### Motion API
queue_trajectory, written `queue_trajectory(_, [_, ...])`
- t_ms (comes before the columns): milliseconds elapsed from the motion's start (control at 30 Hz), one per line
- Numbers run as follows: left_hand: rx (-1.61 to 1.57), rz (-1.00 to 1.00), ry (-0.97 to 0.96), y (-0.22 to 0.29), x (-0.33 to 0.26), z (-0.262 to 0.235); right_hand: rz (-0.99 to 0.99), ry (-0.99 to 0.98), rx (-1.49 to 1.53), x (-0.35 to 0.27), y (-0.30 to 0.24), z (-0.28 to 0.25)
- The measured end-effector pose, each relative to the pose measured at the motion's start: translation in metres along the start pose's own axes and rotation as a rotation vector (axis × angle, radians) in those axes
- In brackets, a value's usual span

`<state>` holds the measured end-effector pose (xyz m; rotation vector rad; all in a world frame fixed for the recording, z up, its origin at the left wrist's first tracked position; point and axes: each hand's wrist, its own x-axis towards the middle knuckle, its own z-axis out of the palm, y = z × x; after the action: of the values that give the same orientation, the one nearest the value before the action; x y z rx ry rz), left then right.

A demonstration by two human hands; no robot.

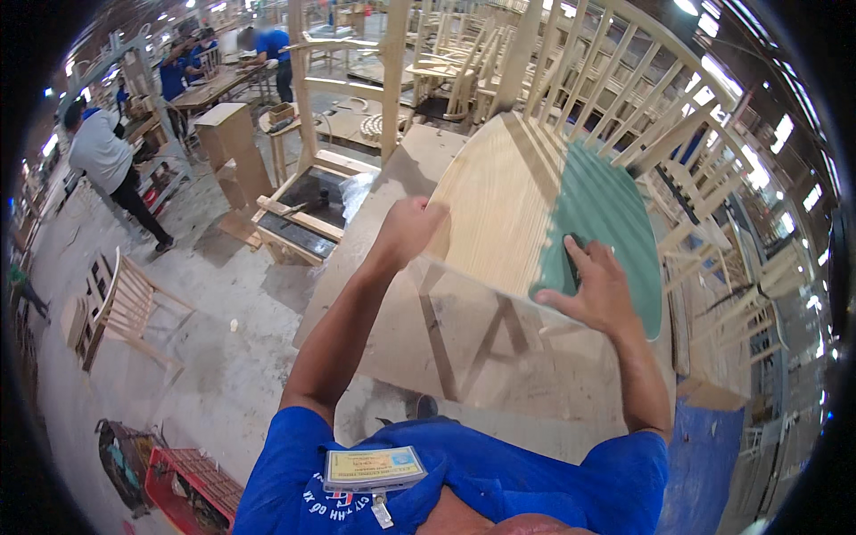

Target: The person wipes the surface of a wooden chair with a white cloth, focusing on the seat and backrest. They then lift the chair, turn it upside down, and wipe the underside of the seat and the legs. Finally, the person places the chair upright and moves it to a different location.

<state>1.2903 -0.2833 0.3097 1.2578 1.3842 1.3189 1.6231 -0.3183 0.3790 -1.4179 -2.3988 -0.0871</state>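
Note:
A pale wooden chair seat [499, 205] lies in front of me on a light brown board [392, 357], its spindle back [606, 71] rising at the far side. A green layer [611, 209] with a wavy left edge covers the right part of the seat; whether it is a sheet or a coating I cannot tell. My left hand [412, 230] is closed at the seat's left edge. Over the green part, my right hand [593, 290] presses a small dark block [575, 248], mostly hidden under the fingers. The thumb stretches left toward the bare wood.
Beyond the seat stand an upright wooden frame [348, 85] and a crate-like wooden stand [303, 214]. One chair [129, 308] stands on the floor at left, near a red crate [192, 486]. Stacked chairs [713, 187] fill the right side. Several people work at the far left.

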Motion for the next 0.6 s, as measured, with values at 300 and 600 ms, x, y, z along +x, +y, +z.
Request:
queue_trajectory(300, [-0.023,-0.35,0.125,-0.17,-0.011,0.027,0.228,0.047,-0.1,0.222,0.144,0.077])
queue_trajectory(600, [0.813,-1.176,0.34,-0.255,-0.404,-0.064,0.309,0.241,-0.172,0.329,0.187,0.072])
